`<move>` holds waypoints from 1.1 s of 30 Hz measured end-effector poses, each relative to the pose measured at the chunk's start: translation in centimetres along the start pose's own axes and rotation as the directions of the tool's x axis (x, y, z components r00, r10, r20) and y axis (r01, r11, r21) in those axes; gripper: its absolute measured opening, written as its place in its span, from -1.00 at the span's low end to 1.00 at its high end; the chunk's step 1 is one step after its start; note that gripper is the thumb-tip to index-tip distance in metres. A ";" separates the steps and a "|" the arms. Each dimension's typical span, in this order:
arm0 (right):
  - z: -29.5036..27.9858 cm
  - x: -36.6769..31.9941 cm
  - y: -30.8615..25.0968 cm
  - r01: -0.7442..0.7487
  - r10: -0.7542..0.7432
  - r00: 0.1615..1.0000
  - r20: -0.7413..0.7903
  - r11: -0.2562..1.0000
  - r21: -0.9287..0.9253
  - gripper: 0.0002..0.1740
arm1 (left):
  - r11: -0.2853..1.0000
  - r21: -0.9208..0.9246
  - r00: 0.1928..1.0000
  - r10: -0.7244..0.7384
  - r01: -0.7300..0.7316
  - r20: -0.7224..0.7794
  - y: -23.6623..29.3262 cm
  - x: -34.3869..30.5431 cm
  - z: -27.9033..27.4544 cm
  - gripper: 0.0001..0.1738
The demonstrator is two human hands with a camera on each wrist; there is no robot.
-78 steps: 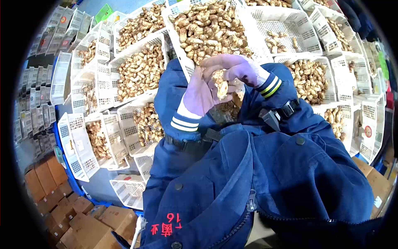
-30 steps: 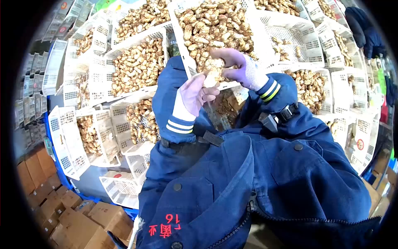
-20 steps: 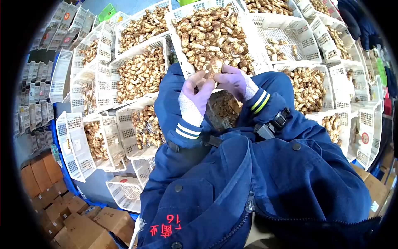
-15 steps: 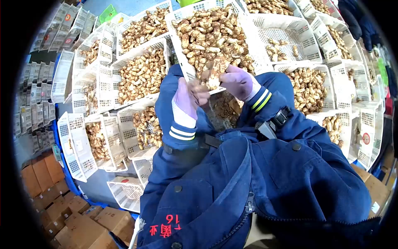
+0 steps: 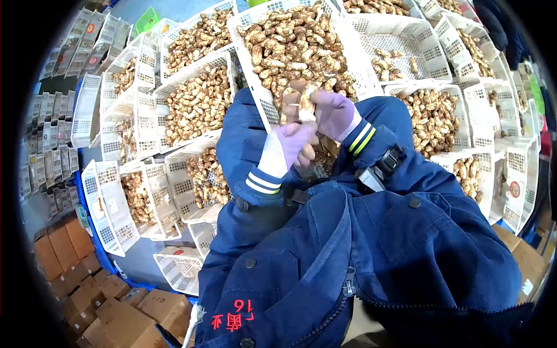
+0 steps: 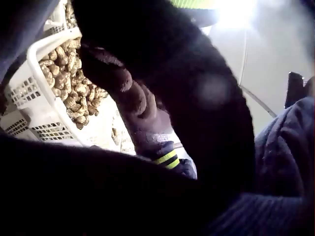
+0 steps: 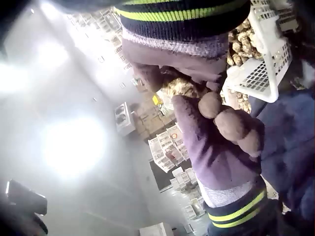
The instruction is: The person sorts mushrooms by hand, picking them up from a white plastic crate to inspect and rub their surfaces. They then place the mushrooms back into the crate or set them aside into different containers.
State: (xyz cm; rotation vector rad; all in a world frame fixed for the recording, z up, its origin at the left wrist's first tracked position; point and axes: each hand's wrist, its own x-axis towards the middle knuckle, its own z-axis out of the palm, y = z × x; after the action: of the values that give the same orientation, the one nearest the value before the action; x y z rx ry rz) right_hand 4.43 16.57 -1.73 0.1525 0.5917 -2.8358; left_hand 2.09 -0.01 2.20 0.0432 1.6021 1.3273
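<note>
A mushroom [image 5: 307,103] with a brown-flecked cap and pale stem is held upright between both gloved hands, over the near end of a full crate [image 5: 365,75]. My right hand [image 5: 337,113] grips it from the side. My left hand [image 5: 288,146] is at its lower end with the fingers curled and the thumb against it. In the right wrist view the mushroom [image 7: 179,88] shows between the right hand [image 7: 177,56] above and the left hand [image 7: 211,142] below. The left wrist view is mostly dark, with the right hand's fingers [image 6: 135,96] partly lit.
White mesh crates of mushrooms surround me: one at left [image 5: 197,104], one at right [image 5: 432,116], and a sparsely filled one [image 5: 400,49] at the back right. A tub of dark scraps [image 5: 325,156] lies under my hands. Cardboard boxes [image 5: 136,313] stand at lower left.
The left hand, which was apart from the mushroom half a second ago, has come in to its lower end. The right hand keeps hold of it, and the mushroom has turned more upright.
</note>
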 end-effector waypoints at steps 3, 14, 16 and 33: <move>0.1 0.1 -1.3 0.029 -0.029 1.000 0.004 0.998 0.059 -0.31 | 0.985 0.175 0.979 -0.038 0.002 0.198 -0.8 -0.3 0.3 -0.49; -2.8 0.4 -2.5 0.027 -0.009 0.994 -0.105 0.985 0.170 -0.29 | 0.996 0.092 0.997 0.005 -0.013 0.083 -2.8 1.4 -0.5 -0.48; -4.4 0.7 -2.6 0.049 -0.033 0.994 -0.101 0.985 0.164 -0.31 | 0.994 0.108 0.996 0.013 -0.022 0.091 -2.8 1.4 -0.5 -0.48; -16.5 3.1 -15.0 0.358 -0.572 0.510 -0.643 0.820 -0.446 -0.45 | 0.985 -0.171 0.991 -0.014 0.037 0.135 -4.5 5.5 -3.2 -0.47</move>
State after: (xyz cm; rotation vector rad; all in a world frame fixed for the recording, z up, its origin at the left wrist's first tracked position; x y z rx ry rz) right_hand -1.47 35.98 -11.55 1.4049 1.3526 -3.0490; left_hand -0.38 -0.85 -5.14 0.0052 1.3663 1.4091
